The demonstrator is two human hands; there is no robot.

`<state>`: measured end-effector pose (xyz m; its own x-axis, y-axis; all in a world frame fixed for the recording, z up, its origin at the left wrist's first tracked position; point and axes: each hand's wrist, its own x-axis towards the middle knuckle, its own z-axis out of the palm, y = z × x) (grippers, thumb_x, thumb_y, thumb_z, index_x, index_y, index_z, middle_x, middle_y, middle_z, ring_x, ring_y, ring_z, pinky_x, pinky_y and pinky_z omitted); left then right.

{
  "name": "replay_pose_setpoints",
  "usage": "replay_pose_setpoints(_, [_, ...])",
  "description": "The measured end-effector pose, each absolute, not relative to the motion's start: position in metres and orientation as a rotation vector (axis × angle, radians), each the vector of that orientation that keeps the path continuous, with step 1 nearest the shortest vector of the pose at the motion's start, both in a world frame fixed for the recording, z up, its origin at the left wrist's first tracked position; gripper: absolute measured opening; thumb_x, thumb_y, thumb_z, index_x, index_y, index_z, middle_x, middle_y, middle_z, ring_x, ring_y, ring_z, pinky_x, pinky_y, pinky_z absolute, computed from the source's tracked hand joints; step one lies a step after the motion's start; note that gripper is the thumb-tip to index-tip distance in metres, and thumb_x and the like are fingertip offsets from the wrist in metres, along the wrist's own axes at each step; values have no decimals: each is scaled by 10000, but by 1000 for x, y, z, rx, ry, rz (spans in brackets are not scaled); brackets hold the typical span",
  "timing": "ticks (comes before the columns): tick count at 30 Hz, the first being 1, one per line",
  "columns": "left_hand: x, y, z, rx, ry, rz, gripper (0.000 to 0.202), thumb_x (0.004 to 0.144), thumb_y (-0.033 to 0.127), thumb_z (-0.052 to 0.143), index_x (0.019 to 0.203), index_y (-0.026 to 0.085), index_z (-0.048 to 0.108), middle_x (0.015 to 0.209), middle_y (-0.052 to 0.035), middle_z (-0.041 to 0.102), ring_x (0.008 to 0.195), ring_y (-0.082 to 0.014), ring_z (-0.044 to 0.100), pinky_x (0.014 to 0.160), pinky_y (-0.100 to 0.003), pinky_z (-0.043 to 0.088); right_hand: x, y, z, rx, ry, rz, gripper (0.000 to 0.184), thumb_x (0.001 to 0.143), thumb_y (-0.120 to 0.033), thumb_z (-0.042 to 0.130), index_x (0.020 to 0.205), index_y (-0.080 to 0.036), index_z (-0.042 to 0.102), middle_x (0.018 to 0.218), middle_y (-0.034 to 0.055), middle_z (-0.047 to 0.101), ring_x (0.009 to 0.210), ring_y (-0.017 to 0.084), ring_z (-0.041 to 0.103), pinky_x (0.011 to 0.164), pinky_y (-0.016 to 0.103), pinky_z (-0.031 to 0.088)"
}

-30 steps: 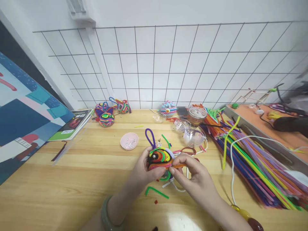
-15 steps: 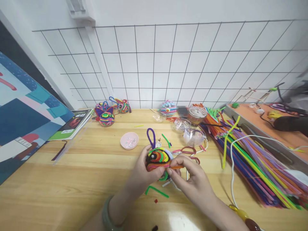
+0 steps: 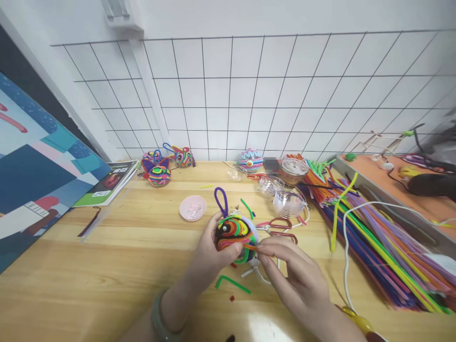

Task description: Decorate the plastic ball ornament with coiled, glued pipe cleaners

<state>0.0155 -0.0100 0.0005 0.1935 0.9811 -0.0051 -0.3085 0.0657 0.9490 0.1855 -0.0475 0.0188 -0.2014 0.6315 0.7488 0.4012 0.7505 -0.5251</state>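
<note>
My left hand point(image 3: 208, 254) is closed round a ball covered in swirls of coloured pipe cleaner point(image 3: 234, 231), with a purple loop point(image 3: 221, 201) standing up from its top. My right hand point(image 3: 297, 275) pinches the end of an orange pipe cleaner point(image 3: 251, 247) against the ball's right side. Both hands are held just above the wooden table point(image 3: 117, 266), near its middle. A bent green pipe-cleaner piece point(image 3: 231, 283) lies on the table right below them.
Red-handled scissors point(image 3: 280, 227) lie just right of the ball. A big sheaf of coloured pipe cleaners point(image 3: 384, 242) and a white cable point(image 3: 345, 247) fill the right side. Clear plastic half-shells point(image 3: 287, 202), a pink dish point(image 3: 192, 208) and finished balls point(image 3: 158, 173) stand further back.
My left hand has turned the ball a little and raised it. My right hand has slid down along the orange pipe cleaner, pressing it closer to the ball.
</note>
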Motion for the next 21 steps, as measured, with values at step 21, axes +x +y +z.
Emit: replay_pose_setpoints(21, [8, -3, 13, 582, 680, 1136, 417, 649, 213, 744, 1040, 178, 603, 953, -51, 703, 845, -214, 674, 749, -335, 531, 207, -21, 8, -1210, -1437, 583, 244, 885, -344, 600, 1094, -218, 603, 929, 66, 668, 831, 205, 647, 740, 345, 540])
